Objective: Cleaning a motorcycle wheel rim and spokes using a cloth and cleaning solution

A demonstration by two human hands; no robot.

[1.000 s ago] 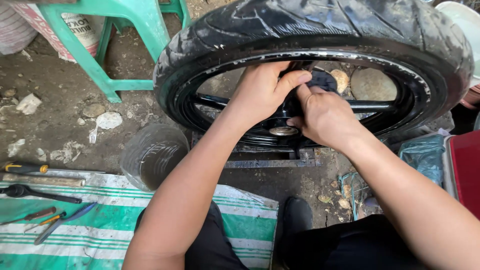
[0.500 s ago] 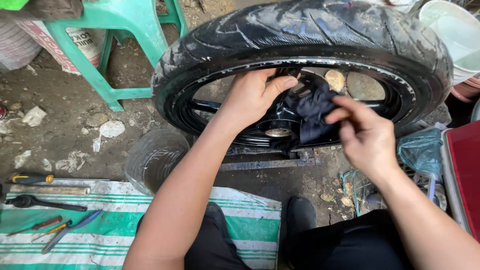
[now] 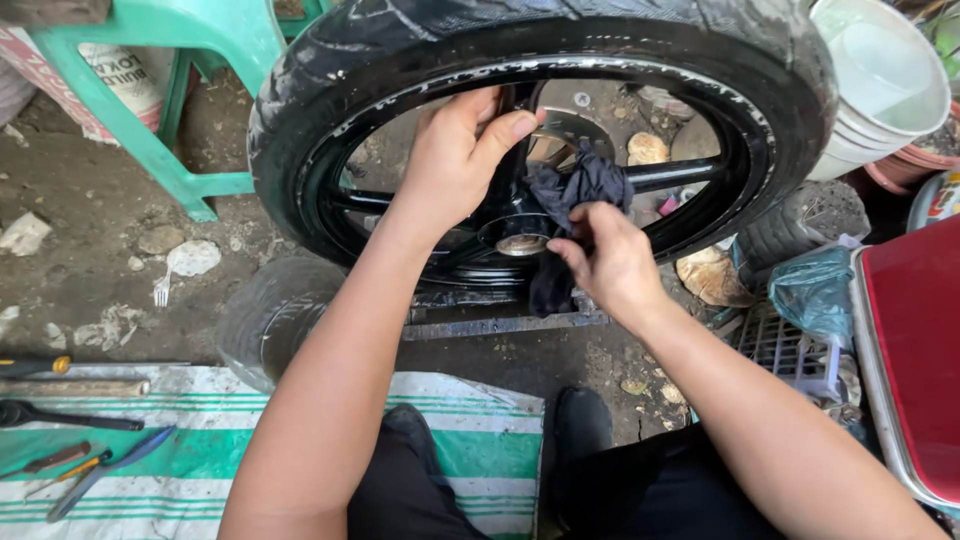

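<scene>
Dirt ground, striped mat at 7 o'clock — left hand (image 3: pixel 455 160) is gripping a spoke of the black wheel (image 3: pixel 540 130); right hand (image 3: pixel 610 265) is pinching a dark rag (image 3: pixel 580 190) at the hub, 12 o'clock.

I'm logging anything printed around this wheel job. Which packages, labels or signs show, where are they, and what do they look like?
Printed sack: top left, behind the green stool; white with red edge and dark lettering.
Printed round thing: right edge, above the red case; colourful, mostly cut off.
No screens or signs in view.
</scene>
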